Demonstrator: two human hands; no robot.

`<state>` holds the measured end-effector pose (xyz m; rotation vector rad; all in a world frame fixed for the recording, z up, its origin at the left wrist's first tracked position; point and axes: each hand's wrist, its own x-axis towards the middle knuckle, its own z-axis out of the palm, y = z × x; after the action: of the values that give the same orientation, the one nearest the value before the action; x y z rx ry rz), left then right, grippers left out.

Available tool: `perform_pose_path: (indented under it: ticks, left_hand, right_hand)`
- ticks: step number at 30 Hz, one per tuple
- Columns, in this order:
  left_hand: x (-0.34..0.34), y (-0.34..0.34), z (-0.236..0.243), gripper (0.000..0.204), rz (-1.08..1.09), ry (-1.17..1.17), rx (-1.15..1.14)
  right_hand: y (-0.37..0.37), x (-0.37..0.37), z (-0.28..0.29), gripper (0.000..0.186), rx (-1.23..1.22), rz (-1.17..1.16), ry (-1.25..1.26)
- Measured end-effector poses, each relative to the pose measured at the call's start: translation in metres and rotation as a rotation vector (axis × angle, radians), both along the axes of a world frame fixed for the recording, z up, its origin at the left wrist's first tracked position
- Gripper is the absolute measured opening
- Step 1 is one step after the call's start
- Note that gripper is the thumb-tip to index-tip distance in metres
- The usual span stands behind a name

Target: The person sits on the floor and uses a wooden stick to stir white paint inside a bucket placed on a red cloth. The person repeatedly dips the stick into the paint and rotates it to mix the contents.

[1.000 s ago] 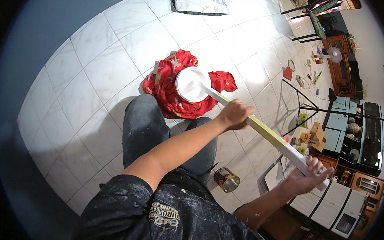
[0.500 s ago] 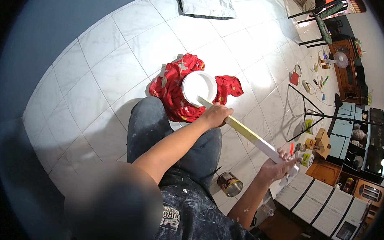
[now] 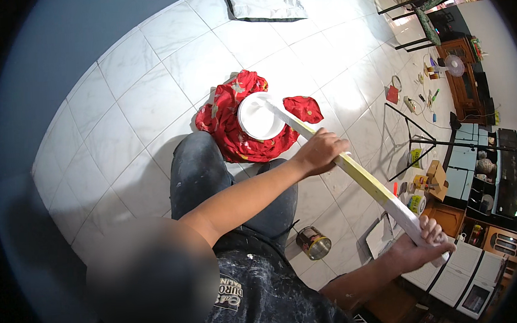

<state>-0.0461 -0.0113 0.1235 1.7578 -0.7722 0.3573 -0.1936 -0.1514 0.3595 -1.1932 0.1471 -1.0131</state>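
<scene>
On the pale tiled floor [image 3: 149, 88], in the head view, a white bucket [image 3: 240, 117] stands on a crumpled red cloth [image 3: 224, 113], and one end of a long bar [image 3: 369, 182] reaches inside its mouth. The left hand [image 3: 321, 152] is wrapped firmly around the bar's middle stretch; the right hand [image 3: 420, 249] has its fingers curled over the opposite end (coated white, where the middle is yellowish). The step in hand looks like stirring or scraping inside the bucket, though how full it is I cannot tell. The next move seems to call for the left hand to guide and the right to swing the top, without tipping the bucket.
</scene>
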Motion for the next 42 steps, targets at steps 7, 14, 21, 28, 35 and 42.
perform_pose_path:
  ticks: [7,14,21,28,35,42]
  left_hand:
    - [0.005,0.027,-0.091,0.021,0.061,0.192,0.015]
    - [-0.014,0.048,-0.12,0.013,0.009,0.207,0.151]
    - [-0.026,0.035,-0.067,0.018,-0.08,0.07,0.216]
    - [-0.012,0.01,-0.006,0.01,-0.053,-0.084,0.138]
    - [0.003,0.005,-0.034,0.02,0.016,-0.001,-0.044]
    - [-0.012,0.03,-0.1,0.025,0.121,0.234,-0.002]
  right_hand:
    - [0.065,0.05,-0.085,0.04,-0.433,0.208,0.051]
    - [0.046,0.041,-0.111,0.039,-0.01,0.041,0.123]
    - [0.012,0.003,-0.072,0.052,0.201,-0.19,0.13]
    - [-0.008,-0.015,-0.017,0.047,0.117,-0.077,-0.035]
    - [0.028,0.016,-0.031,0.045,-0.076,0.001,-0.021]
    - [0.068,0.042,-0.097,0.043,-0.297,0.165,0.091]
